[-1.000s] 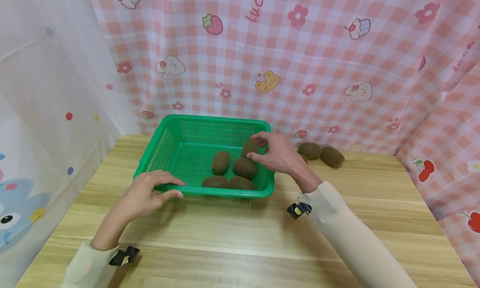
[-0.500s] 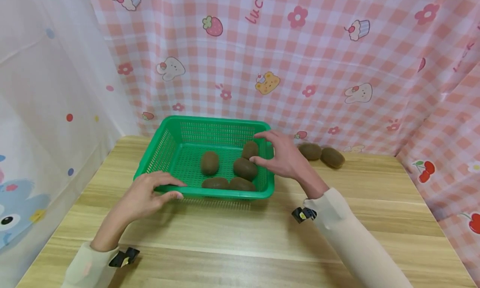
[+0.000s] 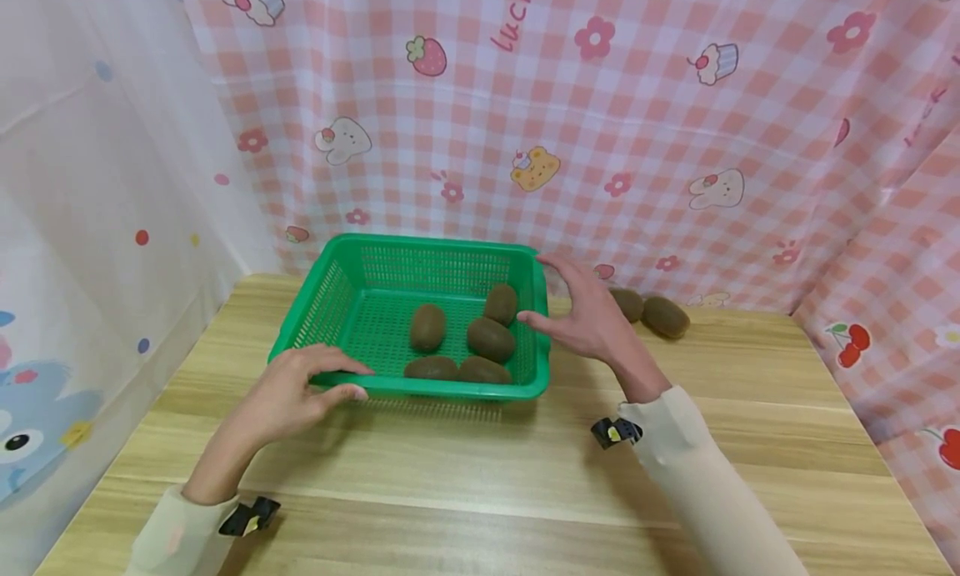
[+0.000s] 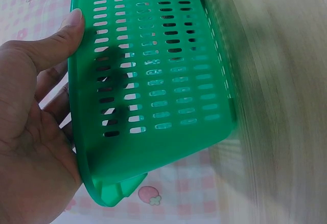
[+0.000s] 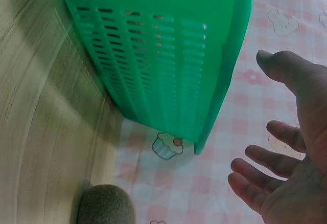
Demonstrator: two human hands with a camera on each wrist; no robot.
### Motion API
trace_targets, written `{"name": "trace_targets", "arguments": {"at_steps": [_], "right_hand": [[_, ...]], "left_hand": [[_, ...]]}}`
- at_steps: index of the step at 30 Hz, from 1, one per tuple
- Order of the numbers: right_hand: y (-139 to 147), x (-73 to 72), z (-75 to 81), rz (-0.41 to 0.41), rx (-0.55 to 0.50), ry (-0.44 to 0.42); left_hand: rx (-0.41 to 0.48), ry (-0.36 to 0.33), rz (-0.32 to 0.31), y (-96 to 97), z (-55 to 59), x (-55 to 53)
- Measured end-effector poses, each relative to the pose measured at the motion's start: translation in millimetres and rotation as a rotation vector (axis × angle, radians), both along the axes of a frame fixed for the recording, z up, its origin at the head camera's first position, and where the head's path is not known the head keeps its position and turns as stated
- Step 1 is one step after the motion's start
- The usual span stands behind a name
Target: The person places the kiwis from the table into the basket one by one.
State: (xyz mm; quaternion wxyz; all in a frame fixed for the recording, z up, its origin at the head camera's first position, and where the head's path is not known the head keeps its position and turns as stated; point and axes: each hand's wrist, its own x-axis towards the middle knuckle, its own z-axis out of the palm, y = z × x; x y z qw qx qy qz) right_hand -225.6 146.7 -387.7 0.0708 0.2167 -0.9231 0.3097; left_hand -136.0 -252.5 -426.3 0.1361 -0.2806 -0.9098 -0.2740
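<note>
A green slotted plastic basket (image 3: 360, 386) stands on the wooden table, holding several brown kiwis, one of them a kiwi (image 3: 427, 328) lying apart in the middle. My left hand (image 3: 303, 388) grips its near left rim, thumb outside and fingers over the inside, as the left wrist view also shows the thumb (image 4: 75, 24) at the rim. Over the basket's right rim hovers my right hand (image 3: 588, 313), fingers spread and nothing in them. In the right wrist view this hand (image 5: 291, 142) is beside the basket wall (image 5: 153, 55).
Behind the right hand, a kiwi (image 3: 666, 317) lies on the table (image 3: 450, 493) next to another kiwi (image 3: 628, 303) that the hand partly covers. A pink checked cloth (image 3: 465, 126) hangs right behind the table, and a white cloth (image 3: 112, 176) hangs on the left.
My right hand has drawn back from inside the basket to its right rim, fingers spreading. The loose middle kiwi rolled left, then slightly back right. The left hand stays on the rim.
</note>
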Motion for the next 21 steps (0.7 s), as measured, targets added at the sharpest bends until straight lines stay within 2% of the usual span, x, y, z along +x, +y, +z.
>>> {"name": "trace_targets", "arguments": {"at_steps": [6,13,21], "right_hand": [[11.0,-4.3,-6.3,-0.035,-0.029,0.051],[26.4,-7.0,-13.2,-0.088,-0.06,0.068],[44.6,-11.5,-23.6,-0.113,-0.111,0.151]], "left_hand": [[0.005,0.003,-0.006,0.1,-0.3,-0.4],[0.011,0.0,-0.011,0.5,-0.4,-0.4],[0.002,0.008,-0.007,0.5,-0.4,0.2]]}}
